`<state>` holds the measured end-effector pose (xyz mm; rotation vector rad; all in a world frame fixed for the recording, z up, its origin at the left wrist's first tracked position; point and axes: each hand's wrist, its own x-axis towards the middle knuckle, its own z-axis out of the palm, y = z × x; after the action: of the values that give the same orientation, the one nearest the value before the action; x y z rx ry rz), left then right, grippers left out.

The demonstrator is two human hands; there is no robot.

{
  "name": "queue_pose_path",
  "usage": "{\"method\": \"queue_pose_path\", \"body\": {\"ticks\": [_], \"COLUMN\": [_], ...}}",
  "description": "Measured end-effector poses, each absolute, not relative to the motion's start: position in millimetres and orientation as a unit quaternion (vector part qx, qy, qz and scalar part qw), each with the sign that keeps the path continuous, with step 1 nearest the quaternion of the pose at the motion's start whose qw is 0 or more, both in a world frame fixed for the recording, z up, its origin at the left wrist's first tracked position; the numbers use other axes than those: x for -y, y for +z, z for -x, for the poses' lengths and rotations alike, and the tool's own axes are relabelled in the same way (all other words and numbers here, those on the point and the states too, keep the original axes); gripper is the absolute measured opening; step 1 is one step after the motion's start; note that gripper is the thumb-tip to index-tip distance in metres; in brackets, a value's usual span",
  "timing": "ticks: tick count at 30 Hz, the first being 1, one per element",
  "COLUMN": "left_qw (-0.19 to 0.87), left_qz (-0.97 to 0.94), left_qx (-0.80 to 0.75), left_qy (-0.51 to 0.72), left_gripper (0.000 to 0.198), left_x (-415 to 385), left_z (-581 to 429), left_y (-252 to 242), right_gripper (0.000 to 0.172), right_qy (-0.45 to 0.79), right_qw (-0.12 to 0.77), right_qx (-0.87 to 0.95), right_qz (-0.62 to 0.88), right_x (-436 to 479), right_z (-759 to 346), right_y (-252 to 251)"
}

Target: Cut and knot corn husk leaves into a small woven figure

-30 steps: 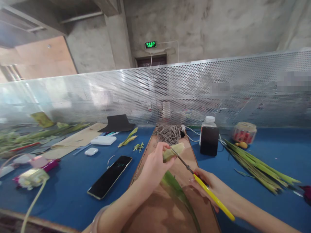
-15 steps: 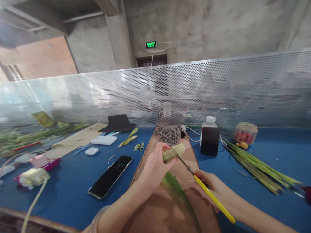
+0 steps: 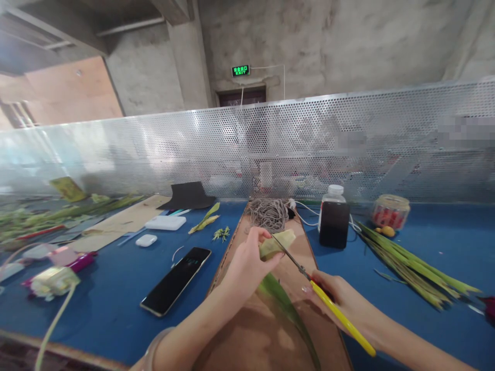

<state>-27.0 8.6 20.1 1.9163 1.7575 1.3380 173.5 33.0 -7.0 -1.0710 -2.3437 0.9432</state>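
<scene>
My left hand is closed on a long green leaf, pinching its pale upper end above a brown cardboard sheet. My right hand grips yellow-handled scissors, and their metal blades meet the pale end of the leaf just right of my left fingers. The leaf hangs down between my two forearms.
A ball of grey twine lies at the cardboard's far end. On the blue table are a black phone, an earbud case, a white power bank, a dark bottle, a jar and a bundle of green stalks. A perforated metal screen closes the back.
Almost nothing has moved. The scissors and my right hand have shifted very slightly right and down, and the leaf's pale end sits a touch further right.
</scene>
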Motion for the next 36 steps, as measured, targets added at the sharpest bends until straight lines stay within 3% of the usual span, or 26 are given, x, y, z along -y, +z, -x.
{"method": "queue_pose_path", "body": {"ticks": [11, 19, 36], "left_qw": [0.130, 0.095, 0.146], "left_qz": [-0.647, -0.652, -0.661], "left_qx": [-0.587, -0.604, -0.584], "left_qy": [0.470, 0.448, 0.448], "left_gripper": [0.030, 0.031, 0.030], "left_x": [-5.9, -3.5, -3.3], "left_z": [24.0, 23.1, 27.7], "left_y": [21.1, 21.7, 24.6], "right_gripper": [0.034, 0.030, 0.031], "right_qy": [0.328, 0.331, 0.292], "right_qw": [0.196, 0.189, 0.176], "right_qx": [0.837, 0.840, 0.857], "right_qz": [0.392, 0.387, 0.385], "right_x": [-33.6, -34.8, -30.9], "right_z": [-173.1, -174.2, -172.3], "right_y": [-8.1, -10.6, -4.7]}}
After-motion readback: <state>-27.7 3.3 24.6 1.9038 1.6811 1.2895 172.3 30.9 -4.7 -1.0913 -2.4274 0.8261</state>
